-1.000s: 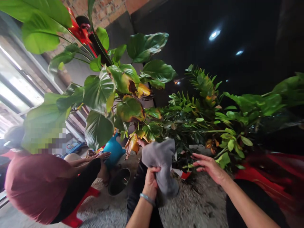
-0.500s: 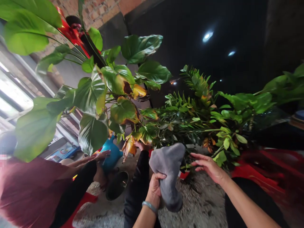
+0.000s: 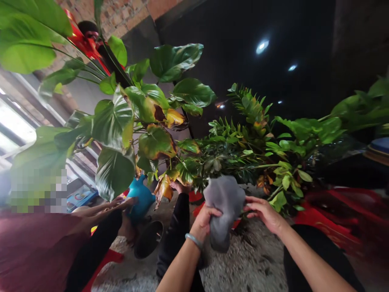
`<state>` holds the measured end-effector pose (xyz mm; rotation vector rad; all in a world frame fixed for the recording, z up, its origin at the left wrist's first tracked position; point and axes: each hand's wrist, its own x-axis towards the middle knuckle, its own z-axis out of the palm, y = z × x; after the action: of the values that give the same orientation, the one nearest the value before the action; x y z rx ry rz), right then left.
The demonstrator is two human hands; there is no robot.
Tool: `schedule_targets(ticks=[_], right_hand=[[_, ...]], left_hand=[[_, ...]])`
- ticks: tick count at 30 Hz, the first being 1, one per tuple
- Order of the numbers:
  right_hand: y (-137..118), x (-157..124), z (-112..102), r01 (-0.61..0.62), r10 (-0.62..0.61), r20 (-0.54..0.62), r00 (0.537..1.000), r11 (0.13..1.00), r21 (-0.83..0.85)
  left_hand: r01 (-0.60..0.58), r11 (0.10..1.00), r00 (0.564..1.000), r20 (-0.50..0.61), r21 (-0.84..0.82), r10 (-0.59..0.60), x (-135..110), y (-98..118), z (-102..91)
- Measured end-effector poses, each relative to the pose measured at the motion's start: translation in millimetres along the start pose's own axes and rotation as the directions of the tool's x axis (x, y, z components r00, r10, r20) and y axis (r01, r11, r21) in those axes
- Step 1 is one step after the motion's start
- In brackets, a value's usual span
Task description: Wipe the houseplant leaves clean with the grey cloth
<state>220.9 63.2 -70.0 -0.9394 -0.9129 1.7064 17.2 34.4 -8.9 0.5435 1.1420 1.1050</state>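
A soft grey cloth [image 3: 226, 202] hangs bunched in front of the plants. My left hand [image 3: 205, 221], a bracelet on its wrist, grips the cloth at its left side, thumb across the front. At the cloth's right edge is my right hand [image 3: 266, 213], its fingers stretched towards it and apart. The fingertips meet the edge in view, but I cannot tell whether they touch the fabric. Just behind the cloth stand leafy green plants [image 3: 240, 140], their pots mostly hidden.
A large-leaved plant [image 3: 114, 125] with browned leaves fills the left. Under it are a blue jug-like vessel [image 3: 140, 198] and a dark bowl [image 3: 148, 239]. Another person [image 3: 39, 247] in a dull red top sits at left. Red plastic [image 3: 331, 217] lies at right.
My left hand has raised the cloth's lower end and shifted it right. My right hand and the cloth's edge have come together. The view has turned slightly.
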Motion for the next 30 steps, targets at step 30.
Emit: schedule_targets(ticks=[30], right_hand=[[-3.4, -1.2, 4.1, -0.081, 0.081, 0.008, 0.997, 0.996, -0.038]], left_hand=[[-0.345, 0.930, 0.926, 0.119, -0.127, 0.359, 5.6, 69.8, 49.4]])
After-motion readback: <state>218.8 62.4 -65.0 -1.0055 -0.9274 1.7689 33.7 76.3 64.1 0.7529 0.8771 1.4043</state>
